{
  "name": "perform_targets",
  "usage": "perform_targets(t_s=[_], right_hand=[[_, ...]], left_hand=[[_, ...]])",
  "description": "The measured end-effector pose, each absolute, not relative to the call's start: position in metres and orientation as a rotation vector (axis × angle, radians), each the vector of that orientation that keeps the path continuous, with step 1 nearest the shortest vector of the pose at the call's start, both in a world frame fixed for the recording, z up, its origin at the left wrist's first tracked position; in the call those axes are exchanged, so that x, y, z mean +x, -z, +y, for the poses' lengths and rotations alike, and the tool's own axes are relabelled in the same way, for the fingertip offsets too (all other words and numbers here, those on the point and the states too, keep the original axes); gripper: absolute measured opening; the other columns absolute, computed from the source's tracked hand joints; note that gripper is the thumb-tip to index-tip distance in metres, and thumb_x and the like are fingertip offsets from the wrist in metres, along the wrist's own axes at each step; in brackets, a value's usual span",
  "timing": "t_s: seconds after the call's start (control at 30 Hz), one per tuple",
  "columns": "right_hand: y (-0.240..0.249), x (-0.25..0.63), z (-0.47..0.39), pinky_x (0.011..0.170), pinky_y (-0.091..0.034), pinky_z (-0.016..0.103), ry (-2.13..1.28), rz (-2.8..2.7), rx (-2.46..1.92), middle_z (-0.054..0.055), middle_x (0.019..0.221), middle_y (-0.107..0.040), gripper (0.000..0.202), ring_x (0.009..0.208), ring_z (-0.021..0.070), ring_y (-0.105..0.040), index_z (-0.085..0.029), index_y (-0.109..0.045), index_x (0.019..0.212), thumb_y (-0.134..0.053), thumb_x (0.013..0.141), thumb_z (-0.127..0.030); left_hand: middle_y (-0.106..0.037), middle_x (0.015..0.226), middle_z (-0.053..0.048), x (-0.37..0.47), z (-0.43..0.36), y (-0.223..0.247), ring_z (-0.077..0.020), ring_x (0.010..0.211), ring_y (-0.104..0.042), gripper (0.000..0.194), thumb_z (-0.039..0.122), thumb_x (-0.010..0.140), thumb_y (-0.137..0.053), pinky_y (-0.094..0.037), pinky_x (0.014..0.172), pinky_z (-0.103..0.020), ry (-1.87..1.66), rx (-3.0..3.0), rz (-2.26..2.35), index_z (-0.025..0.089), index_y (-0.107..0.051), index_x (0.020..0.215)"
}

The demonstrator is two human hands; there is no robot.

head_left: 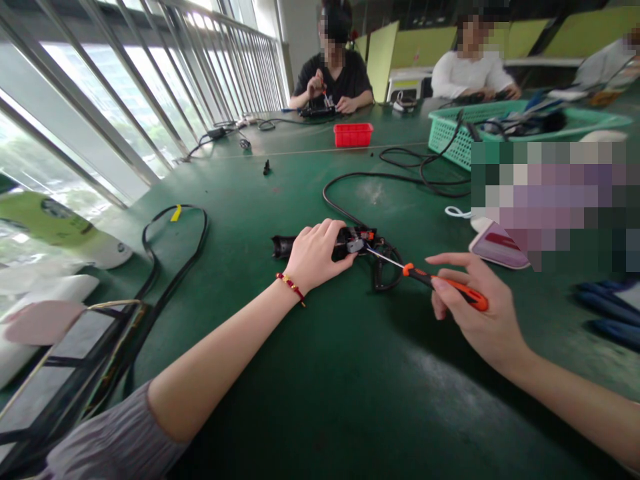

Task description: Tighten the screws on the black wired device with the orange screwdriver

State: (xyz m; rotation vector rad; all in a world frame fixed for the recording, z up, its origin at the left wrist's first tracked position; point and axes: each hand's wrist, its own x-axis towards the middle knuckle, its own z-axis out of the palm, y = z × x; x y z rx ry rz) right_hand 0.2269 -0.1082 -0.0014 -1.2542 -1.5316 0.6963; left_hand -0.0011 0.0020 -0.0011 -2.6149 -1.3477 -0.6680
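Observation:
My left hand [316,255] is wrapped over a black corded device [284,247] lying on the green table, its fingers closed round the body. The device looks opened at its right end, where a grey block and orange parts show; its exact kind I cannot make out. Between the thumb and fingers of my right hand [477,310] is a screwdriver [465,291] with an orange and black handle. Its metal shaft slants left and the tip reaches the exposed parts near the grey block. Beside the tip, a black loop-shaped part [385,275] hangs at the device's right end.
A black cable [350,176] curves back toward a green basket [450,137] of items. A red bin [353,135] stands farther back. At left are another cable [205,230], a green-and-white bag [65,230] and a railing. Two people sit across the table; a purple-pink item [500,248] lies right.

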Motion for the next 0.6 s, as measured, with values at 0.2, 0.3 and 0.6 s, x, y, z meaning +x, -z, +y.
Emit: perform_targets(t_s=[0.2,0.3,0.6], right_hand=[[0.0000,0.2245,-0.1087,0.050,-0.043,0.025,-0.564,-1.572,-1.222,-0.006,0.061,-0.052,0.027,0.050,0.0108,-0.053,-0.024,-0.051,0.105,-0.061,0.080,-0.021],[-0.0007,0.2241,-0.1091,0.051,-0.045,0.024,-0.507,-1.618,-1.239,-0.005,0.067,-0.054,0.029,0.053,0.0106,-0.055,-0.025,-0.052,0.104,-0.061,0.078,-0.019],[0.0016,0.2252,-0.1090,0.052,-0.050,0.023,-0.538,-1.665,-1.238,-0.001,0.075,-0.062,0.021,0.055,0.0109,-0.060,-0.024,-0.051,0.095,-0.060,0.077,-0.018]], left_hand=[[-0.063,0.102,-0.007,-0.0008,0.0014,0.0007,-0.0226,0.090,-0.062,0.040,0.044,0.083,-0.054,-0.042,0.076,-0.034,0.661,-2.605,-1.352,0.017,-0.049,0.112],[-0.063,0.102,-0.007,-0.0005,0.0007,0.0001,-0.0229,0.090,-0.062,0.040,0.044,0.082,-0.054,-0.042,0.076,-0.034,0.650,-2.602,-1.360,0.017,-0.049,0.112],[-0.063,0.101,-0.007,-0.0005,0.0010,0.0005,-0.0227,0.090,-0.061,0.039,0.044,0.083,-0.054,-0.042,0.076,-0.034,0.664,-2.605,-1.357,0.018,-0.050,0.112]])
